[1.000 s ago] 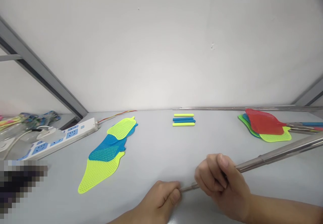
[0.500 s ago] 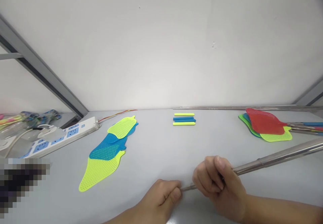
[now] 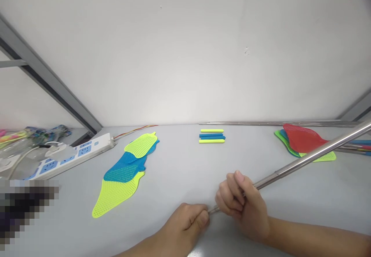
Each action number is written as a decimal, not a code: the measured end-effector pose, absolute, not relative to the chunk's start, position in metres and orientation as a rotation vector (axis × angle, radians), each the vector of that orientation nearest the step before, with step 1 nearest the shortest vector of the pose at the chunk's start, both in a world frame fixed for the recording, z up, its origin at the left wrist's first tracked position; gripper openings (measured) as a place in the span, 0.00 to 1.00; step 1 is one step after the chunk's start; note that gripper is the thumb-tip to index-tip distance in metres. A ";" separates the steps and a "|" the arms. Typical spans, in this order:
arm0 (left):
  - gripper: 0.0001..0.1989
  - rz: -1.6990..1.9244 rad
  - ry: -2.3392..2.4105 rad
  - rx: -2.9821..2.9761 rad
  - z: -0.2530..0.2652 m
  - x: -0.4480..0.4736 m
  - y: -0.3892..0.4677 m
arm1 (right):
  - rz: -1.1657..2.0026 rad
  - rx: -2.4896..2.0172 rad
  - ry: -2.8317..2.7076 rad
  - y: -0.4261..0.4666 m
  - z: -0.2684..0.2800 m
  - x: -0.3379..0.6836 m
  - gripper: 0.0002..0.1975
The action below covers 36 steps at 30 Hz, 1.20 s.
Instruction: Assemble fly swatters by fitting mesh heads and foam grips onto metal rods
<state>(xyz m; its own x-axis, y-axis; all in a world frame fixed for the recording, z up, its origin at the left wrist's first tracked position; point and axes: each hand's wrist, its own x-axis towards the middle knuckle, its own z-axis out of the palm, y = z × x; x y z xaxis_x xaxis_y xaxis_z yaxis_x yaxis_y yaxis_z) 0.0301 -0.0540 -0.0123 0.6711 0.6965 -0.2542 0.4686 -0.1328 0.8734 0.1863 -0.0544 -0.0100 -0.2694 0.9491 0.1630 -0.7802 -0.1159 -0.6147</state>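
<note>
I see my right hand point(image 3: 243, 206) with its grip closed around a telescopic steel rod point(image 3: 304, 159), which slants up and off to the right above the pale grey tabletop point(image 3: 179, 172). My left hand point(image 3: 187, 224) pinches the rod's thin near end, fingers curled tight, at the front edge of the tabletop. To the left lie overlapping yellow and blue swatter heads point(image 3: 124, 172), and beyond them a white power strip point(image 3: 75, 154) with a red-and-yellow wire running to the wall. Small yellow and blue handle sleeves point(image 3: 212, 136) sit near the back, in the middle. At far right is a pile of swatters with a red one point(image 3: 301, 139) on top. A plain white wall point(image 3: 185, 56) closes the back, with grey frame bars at both sides.
</note>
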 end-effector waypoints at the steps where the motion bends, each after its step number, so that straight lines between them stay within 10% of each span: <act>1: 0.19 0.251 0.933 1.775 -0.011 0.030 -0.054 | 1.714 -0.320 -0.718 -0.054 -0.010 0.186 0.21; 36: 0.21 0.284 0.691 0.969 -0.006 0.027 -0.040 | 1.870 -0.487 -0.611 -0.028 0.009 0.188 0.19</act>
<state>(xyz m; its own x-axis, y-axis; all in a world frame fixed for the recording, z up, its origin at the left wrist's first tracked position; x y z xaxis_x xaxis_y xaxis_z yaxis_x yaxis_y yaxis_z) 0.0275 -0.0396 -0.0062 0.7544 0.5128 -0.4098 0.0769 0.5510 0.8310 0.1882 -0.0283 0.0090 -0.3571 0.9328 -0.0486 -0.7243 -0.3094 -0.6162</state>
